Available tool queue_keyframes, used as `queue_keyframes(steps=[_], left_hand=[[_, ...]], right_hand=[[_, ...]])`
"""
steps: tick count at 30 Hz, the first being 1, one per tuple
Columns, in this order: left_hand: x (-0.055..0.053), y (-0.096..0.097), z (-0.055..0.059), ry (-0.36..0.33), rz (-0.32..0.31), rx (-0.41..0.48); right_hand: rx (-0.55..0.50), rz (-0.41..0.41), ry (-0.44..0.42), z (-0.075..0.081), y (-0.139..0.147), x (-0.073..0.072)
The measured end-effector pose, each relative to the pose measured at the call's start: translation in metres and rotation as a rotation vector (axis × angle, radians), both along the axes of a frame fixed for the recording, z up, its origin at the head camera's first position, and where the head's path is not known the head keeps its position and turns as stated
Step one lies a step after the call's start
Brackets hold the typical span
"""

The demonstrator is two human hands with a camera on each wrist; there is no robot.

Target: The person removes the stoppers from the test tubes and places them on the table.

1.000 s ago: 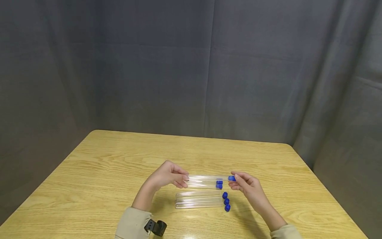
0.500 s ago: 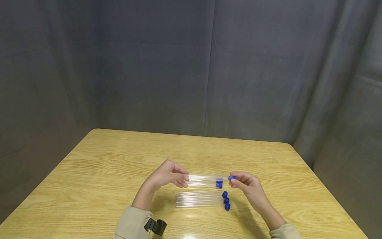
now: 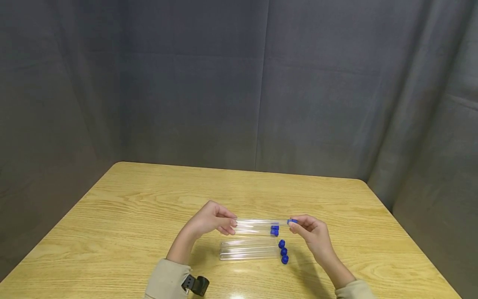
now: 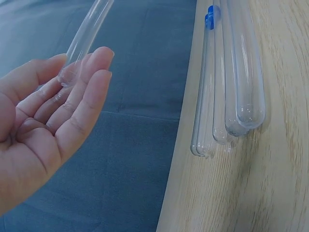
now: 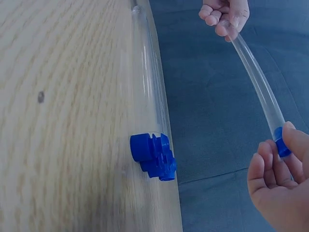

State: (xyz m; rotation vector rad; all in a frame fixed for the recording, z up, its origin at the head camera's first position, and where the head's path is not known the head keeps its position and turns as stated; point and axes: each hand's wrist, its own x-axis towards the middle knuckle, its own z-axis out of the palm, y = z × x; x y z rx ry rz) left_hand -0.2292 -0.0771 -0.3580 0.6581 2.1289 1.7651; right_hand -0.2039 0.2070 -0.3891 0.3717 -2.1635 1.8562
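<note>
My left hand (image 3: 214, 219) pinches the rounded end of a clear test tube (image 3: 261, 222) between thumb and fingers. The tube is held level above the table, and its other end carries a blue cap (image 5: 281, 142). Thumb and fingers of my right hand (image 3: 313, 236) pinch that cap, partly covering it. Just below the held tube in the head view lie two capped test tubes (image 3: 252, 231) with blue caps (image 3: 274, 232). Nearer me are several uncapped test tubes (image 3: 248, 251) side by side, with three loose blue caps (image 3: 284, 251) lined up at their right ends.
All of it is over a wood-grain table (image 3: 149, 199), whose far edge meets a dark grey curtain (image 3: 194, 91). A black strap (image 3: 195, 285) with a dark device sits at my left sleeve (image 3: 168, 278).
My right thumb has shifted downward across the blue cap, and the fingers have moved around it. The left hand and the tubes and caps on the table have stayed in place.
</note>
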Motion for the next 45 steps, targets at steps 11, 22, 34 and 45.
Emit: queue_keyframes(steps=[11,22,34,45], left_hand=[[0.001,0.002,0.000,0.012,0.007,-0.002],[0.000,0.002,-0.003,0.011,-0.001,0.006],[-0.003,0.001,-0.009,-0.006,0.015,0.017],[-0.006,0.000,-0.014,-0.018,0.014,0.030]], right_hand=[[0.012,-0.139,0.021,-0.002,-0.005,0.001],[0.040,-0.202,0.112,-0.020,0.001,-0.009],[-0.007,-0.177,0.025,-0.014,0.000,-0.004],[0.017,-0.171,0.013,-0.007,-0.001,-0.001]])
